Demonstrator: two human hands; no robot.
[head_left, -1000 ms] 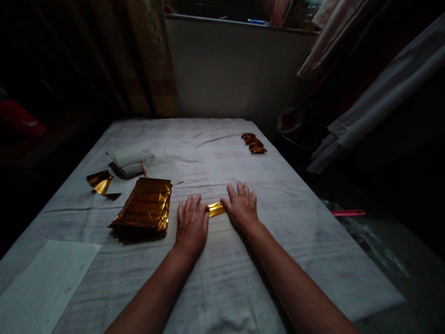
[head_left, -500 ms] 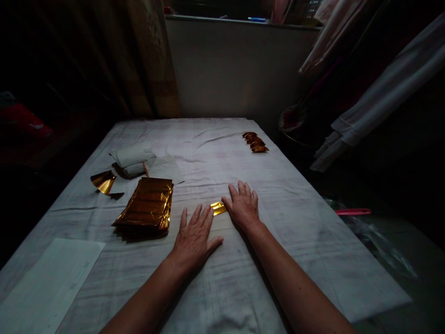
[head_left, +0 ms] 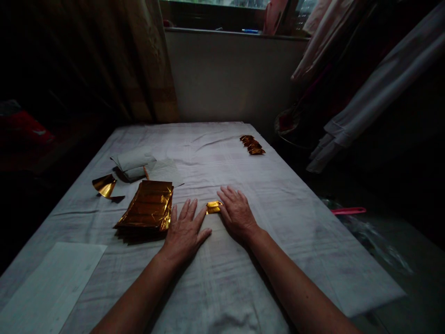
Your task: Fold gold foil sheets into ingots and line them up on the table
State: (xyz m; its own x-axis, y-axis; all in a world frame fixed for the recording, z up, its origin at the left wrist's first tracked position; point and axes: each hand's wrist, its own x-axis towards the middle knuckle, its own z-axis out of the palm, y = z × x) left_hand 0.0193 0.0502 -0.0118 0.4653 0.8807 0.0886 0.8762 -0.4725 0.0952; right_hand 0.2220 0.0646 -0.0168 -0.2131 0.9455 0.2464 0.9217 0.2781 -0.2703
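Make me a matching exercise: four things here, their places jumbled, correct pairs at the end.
1. stack of gold sheets
2. small folded gold piece
3. white sheet
4. pink handle

A. beyond the right edge of the cloth
B. between the left hand and right hand
C. near left part of the cloth
D. just left of the left hand

Pairs: 1-D, 2-B, 3-C, 4-A

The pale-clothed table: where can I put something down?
Bare pale cloth lies between the folded grey paper and the row of small dark-gold foil pieces, and from the right hand to the table's right edge. Crowded: a thick gold foil stack beside the left hand, and a bright folded foil strip between both hands.
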